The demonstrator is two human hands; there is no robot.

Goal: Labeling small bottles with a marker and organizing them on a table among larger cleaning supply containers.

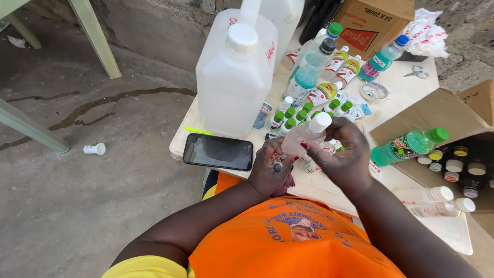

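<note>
A person in an orange shirt holds a small clear bottle (304,135) with a white cap over the edge of a pale counter (406,90), both forearms bent inward. The right hand (343,154) curls round the bottle's upper side, fingers pinching it; the left hand (267,167) grips its base from below. Just left of the left hand lies a dark phone (218,151). Beyond the hands stand small green-capped bottles (290,117) with white labels and two tall white jugs (236,72). To the right of the right hand, a green bottle (409,145) lies on an open cardboard box (437,110).
</note>
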